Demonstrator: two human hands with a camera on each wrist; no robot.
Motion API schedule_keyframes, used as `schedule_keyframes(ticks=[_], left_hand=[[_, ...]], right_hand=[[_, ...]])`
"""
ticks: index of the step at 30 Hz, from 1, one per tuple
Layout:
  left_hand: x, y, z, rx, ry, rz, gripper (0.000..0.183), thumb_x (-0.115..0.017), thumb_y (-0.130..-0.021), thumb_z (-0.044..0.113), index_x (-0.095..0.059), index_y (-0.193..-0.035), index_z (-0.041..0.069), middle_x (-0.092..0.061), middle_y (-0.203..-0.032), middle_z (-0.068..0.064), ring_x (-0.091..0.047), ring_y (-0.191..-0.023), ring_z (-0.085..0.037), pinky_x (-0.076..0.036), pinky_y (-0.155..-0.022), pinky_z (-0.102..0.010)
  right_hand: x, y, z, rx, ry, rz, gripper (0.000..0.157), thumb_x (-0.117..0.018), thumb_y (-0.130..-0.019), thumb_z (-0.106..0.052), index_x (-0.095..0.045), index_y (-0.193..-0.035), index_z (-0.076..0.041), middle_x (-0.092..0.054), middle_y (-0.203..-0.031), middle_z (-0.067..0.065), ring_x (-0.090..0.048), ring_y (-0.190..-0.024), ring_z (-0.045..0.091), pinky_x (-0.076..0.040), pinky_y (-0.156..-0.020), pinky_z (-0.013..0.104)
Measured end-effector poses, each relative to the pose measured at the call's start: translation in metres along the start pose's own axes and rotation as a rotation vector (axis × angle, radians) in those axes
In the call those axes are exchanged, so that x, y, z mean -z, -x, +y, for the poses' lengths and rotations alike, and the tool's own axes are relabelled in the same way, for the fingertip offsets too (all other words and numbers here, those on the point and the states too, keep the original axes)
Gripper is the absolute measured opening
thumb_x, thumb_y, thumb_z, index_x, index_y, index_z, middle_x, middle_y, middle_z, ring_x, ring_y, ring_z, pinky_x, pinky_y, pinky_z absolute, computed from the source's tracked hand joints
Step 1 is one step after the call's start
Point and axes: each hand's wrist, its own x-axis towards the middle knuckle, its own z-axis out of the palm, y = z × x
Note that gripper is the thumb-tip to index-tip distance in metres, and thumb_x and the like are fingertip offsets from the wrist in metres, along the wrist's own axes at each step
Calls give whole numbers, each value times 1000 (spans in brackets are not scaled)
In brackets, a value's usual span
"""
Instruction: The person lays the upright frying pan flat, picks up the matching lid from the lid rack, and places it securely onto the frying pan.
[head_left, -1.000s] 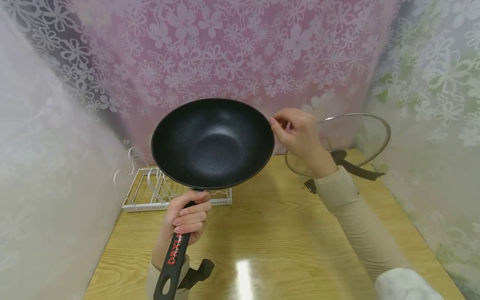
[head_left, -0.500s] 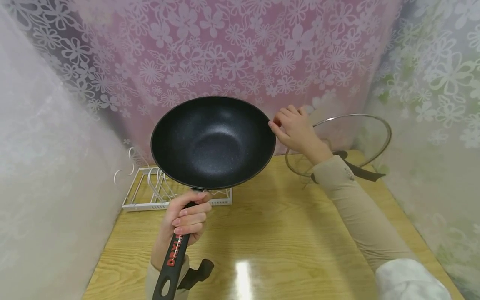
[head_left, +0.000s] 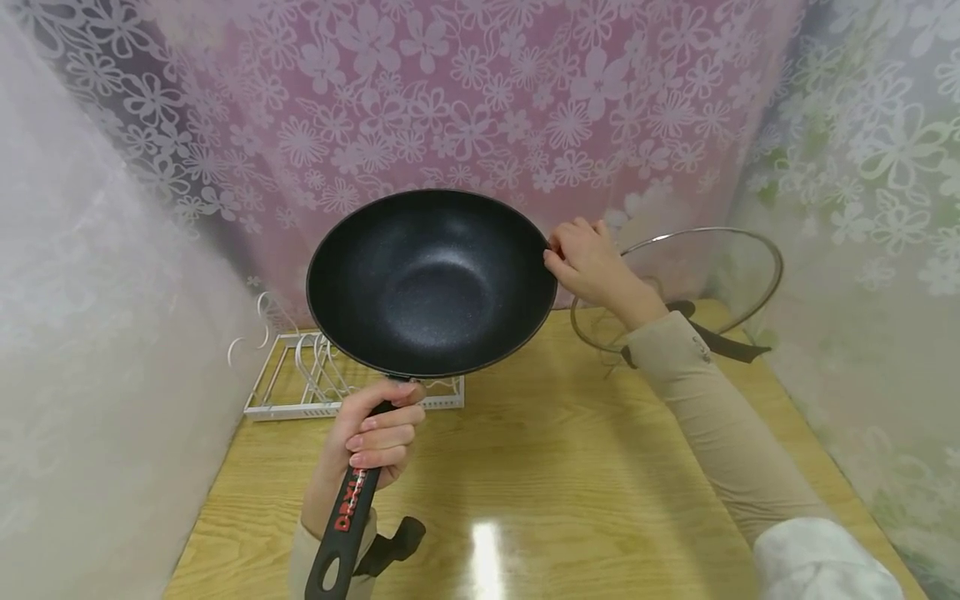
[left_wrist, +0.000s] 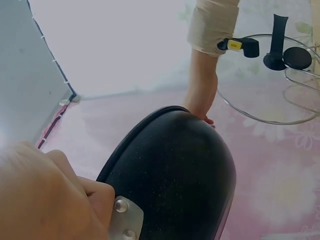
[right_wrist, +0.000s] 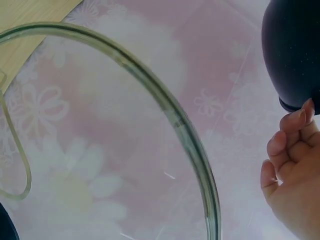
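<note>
A black wok (head_left: 435, 287) hangs in the air above the table, its dark inside turned towards me. My left hand (head_left: 378, 437) grips the black handle (head_left: 337, 533) close to the bowl, fingers wrapped round it; red letters show below the fist. In the left wrist view the metal bracket with rivets (left_wrist: 125, 217) sits beside that hand (left_wrist: 55, 195). At the wok's right edge my right hand (head_left: 592, 262) pinches the rim, thumb on the near side. The right wrist view shows its fingertips (right_wrist: 297, 117) at the rim, the other fingers loosely curled.
Behind my right forearm a glass lid (head_left: 776, 267) with a metal rim stands upright, a black knob and stand (head_left: 723, 342) near it. A white wire rack (head_left: 292, 412) lies at the back left, partly behind the wok. Flowered curtains (head_left: 480, 100) enclose the wooden table (head_left: 570, 467).
My right hand has shifted its hold on the rim, the fingers now behind the edge. The wok has moved very slightly right and up. The left hand keeps its grip.
</note>
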Motion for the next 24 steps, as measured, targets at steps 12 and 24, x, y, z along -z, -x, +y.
schedule_keyframes(ticks=[12, 24], left_hand=[[-3, 10, 5, 35, 25, 39, 22, -33, -107, 16, -28, -85, 14, -25, -59, 6, -26, -39, -3, -31, -36, -13], [-1, 23, 12, 59, 70, 27, 23, -29, -107, 20, -44, -102, 4, -27, -62, 5, -29, -41, -3, -35, -38, -13]], right_hand=[[7, 8, -11, -89, -119, -18, 22, -44, -96, -22, -46, -79, -8, -45, -78, 9, -39, -83, 30, -24, -84, 47], [13, 26, -24, -137, -181, 40, 17, -46, -91, -15, -43, -76, -7, -42, -76, 10, -36, -80, 30, -22, -79, 43]])
